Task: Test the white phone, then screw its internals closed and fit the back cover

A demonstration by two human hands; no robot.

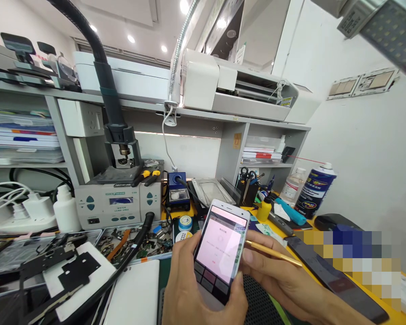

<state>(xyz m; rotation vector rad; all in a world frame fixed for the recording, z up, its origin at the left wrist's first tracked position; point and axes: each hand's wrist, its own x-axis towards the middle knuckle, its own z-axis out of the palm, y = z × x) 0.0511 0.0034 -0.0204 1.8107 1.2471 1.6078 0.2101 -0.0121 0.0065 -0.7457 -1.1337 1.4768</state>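
Clear plastic boxes (23, 137) were stacked on a grey shelf at the far left, above a white power strip (37, 214) into which white chargers were plugged. Beside it, a white plastic bottle (66, 212) was seen next to a grey box-shaped station (115, 203) fitted with a small blue display and oval buttons. In front of these, a shallow tray of small electronic parts (149, 243) was crossed by a thick black hose (135, 253), and a flat white rectangular panel (135, 293) was laid nearer the camera. Farther right, a round tin with a blue label (185, 222) was placed below a small blue box-shaped unit (177, 180).

A white-framed smartphone (221, 243) was held tilted at the lower middle of the view, above the desk (301, 231). Its pale pink screen was lit, with lettering too small to be read and dark blocks shown below. The left hand (184, 280) was wrapped around its left side and lower end, the grip closed on it. In the narrow grip of the right hand (274, 266), a slim gold-coloured stick (274, 253) was held at the phone's right edge; whether that edge was touched by the fingers could not be told.

Beyond the right hand, a small yellow bottle (264, 208) was stood near a black holder filled with tools (248, 187). Farther right, a clear bottle (291, 187) was placed beside a dark blue spray can (316, 189), and a long dark glossy slab (338, 275) was laid nearer the camera.
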